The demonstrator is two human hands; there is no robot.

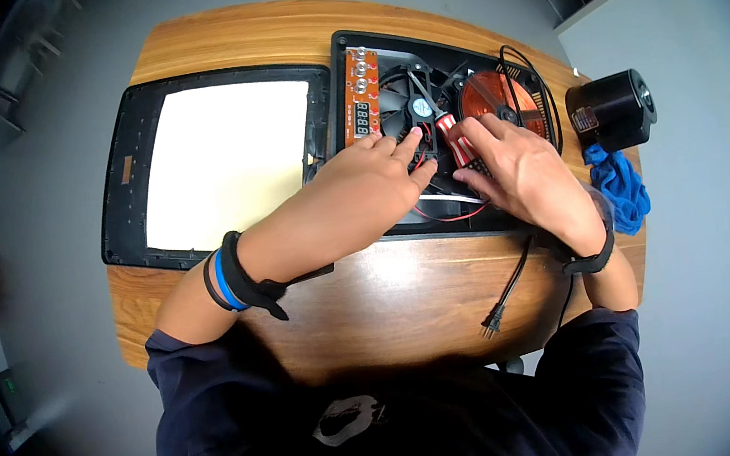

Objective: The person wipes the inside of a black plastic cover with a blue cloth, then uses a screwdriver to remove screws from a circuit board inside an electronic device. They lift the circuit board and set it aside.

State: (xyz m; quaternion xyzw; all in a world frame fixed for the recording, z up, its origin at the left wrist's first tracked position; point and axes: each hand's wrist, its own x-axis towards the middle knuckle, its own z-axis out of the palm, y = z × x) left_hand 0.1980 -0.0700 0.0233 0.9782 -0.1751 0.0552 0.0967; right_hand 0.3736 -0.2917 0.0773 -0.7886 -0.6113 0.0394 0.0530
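Dark shirt (472,429), six o'clock. My right grip (524,170): grasping tilted screwdriver (444,121), two o'clock; fan (421,110), one o'clock. Left grip (370,178): unclenched, fan's seven o'clock. Risk: tilt could make screwdriver slip.

The head view looks steeply down from the left of two fisheye cameras worn side by side, facing forward from over the dark shirt (253,433) at the bottom of the frame. It is near enough that the left hand (367,173) and right hand (517,168) lie about mid-frame, above the wooden table (375,313) (wide as the lens is, grey floor (60,192) also fits at left). The table's edges bow outward, and black rounds off the corners.
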